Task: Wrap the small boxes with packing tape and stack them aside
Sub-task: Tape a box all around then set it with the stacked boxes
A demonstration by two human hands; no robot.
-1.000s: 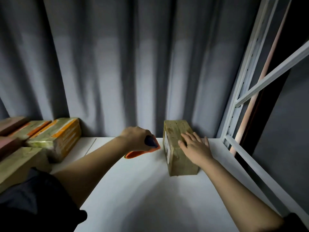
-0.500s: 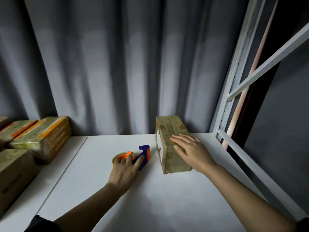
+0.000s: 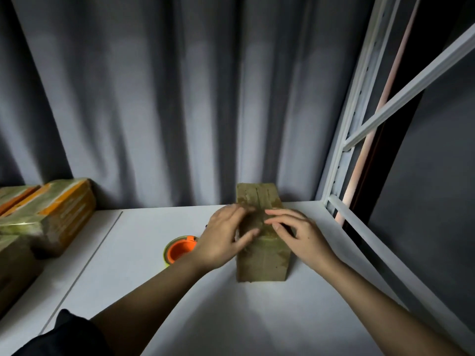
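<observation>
Head view is my only source. I see a small brown box (image 3: 259, 242) standing on the white table (image 3: 144, 291), right of centre, its long axis running away from me toward the grey curtain (image 3: 180, 98).

1. Left hand (image 3: 221, 240): it lies on the box's top and left side. The fingers are stretched nearly straight over the top face, and the thumb points toward the middle of that face. I cannot tell whether it pinches anything; motion blur hides the fingertips.
2. Right hand (image 3: 300, 235): it rests on the top face from the right, fingers extended and slightly bent, fingertips close to those of the left hand. It grips nothing that I can make out.
3. Tape dispenser (image 3: 180, 249): an orange roll core with a pale rim, lying on the table just left of the box, partly hidden behind the left wrist. Neither hand touches it.
4. Wrapped boxes (image 3: 54, 214): several with orange markings sit together at the table's left edge, well apart from the box.
5. White metal frame (image 3: 344, 150): it rises at the table's right edge.
</observation>
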